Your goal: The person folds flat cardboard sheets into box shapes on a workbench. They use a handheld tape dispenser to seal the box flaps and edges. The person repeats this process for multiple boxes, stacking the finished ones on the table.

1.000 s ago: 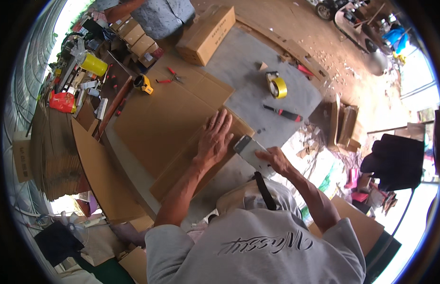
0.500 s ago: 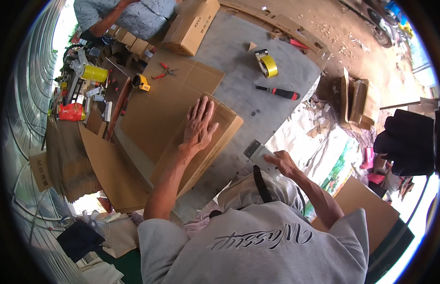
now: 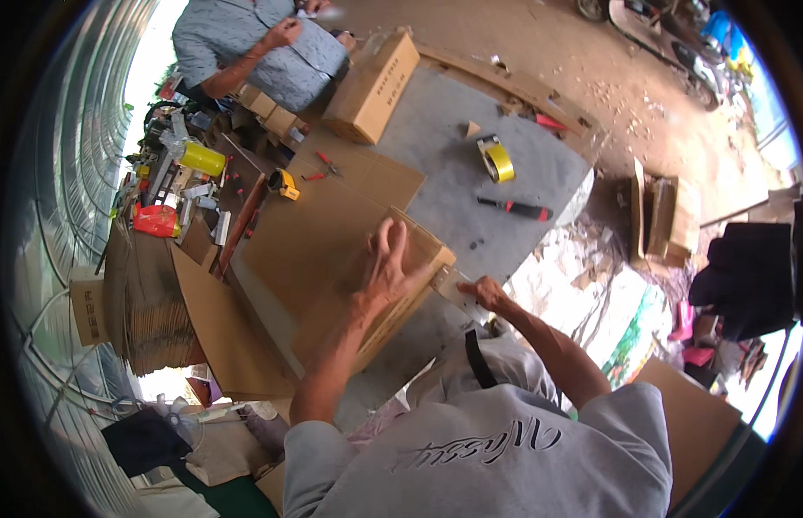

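Observation:
On the tabletop before me a brown cardboard box lies at a slant. My left hand is over its upper face, fingers bent and apart, a little smeared by motion; nothing shows in it. My right hand grips a flat grey plate-like tool, thumb on top. The far end of that plate meets the box's right edge near its corner; its exact kind I cannot make out. Beneath and left of the box spreads a flattened cardboard sheet.
On the grey table are a tape dispenser with yellow tape, a red-black handled tool, red pliers and a long carton. Stacked cardboard stands left. Across the table, another person has both hands raised.
My right hand has brought the grey plate up against the box's right edge. My left hand, flat on the box before, now has bent, lifted fingers. The view has shifted slightly.

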A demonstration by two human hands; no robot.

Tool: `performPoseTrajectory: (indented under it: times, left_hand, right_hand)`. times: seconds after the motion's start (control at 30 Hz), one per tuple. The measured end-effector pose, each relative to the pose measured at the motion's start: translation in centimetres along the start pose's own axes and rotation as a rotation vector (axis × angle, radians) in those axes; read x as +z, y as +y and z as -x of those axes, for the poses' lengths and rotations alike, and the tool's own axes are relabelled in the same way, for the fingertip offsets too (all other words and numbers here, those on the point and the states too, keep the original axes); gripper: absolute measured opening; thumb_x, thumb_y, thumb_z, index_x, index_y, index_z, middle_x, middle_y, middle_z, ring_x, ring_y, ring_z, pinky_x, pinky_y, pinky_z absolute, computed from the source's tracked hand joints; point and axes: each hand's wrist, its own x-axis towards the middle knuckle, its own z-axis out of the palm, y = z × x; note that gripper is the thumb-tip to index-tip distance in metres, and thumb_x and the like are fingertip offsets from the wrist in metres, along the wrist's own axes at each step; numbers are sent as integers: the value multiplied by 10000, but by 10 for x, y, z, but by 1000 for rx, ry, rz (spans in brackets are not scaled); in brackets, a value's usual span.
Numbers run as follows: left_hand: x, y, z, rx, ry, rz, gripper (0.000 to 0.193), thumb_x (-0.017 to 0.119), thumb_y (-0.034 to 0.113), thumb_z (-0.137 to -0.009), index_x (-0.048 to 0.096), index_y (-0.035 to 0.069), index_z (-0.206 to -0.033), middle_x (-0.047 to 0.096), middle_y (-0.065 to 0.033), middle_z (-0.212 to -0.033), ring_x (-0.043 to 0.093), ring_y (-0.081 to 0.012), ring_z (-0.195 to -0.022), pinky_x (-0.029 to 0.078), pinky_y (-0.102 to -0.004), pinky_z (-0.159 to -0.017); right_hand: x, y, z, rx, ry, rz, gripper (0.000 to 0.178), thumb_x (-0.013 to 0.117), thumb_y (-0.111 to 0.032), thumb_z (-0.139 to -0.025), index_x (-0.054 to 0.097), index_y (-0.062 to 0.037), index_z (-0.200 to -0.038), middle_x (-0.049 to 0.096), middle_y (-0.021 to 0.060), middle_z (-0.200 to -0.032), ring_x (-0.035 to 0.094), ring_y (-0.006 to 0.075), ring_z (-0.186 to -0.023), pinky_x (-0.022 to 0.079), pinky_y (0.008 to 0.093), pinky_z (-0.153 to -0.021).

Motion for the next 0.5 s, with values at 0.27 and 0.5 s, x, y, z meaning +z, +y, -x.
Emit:
performPoseTrajectory:
  times: [0.27, 0.5]
  left_hand:
    - [80, 59, -8, -139, 195, -586, 769, 704, 309, -898, 393, 2, -1531, 411, -311, -1505, 408, -518, -1410, 344, -597, -1183]
    - [112, 37, 13, 113, 345, -716, 584, 606, 228, -968, 443, 73, -1506, 458, -293, -1479, 459, -521, -1374, 449, -589, -1102]
  right_hand:
    - [-25, -15, -7, 17, -30, 131, 299, 592, -144, -970, 699, -150, -1249, 665, 194, -794, 664, 376, -710, 527, 496, -684]
    - [-39, -52, -58, 721, -462, -230, 277, 604, -162, -940, 706, -145, -1197, 753, 147, -898, 746, 326, -787, 579, 413, -669]
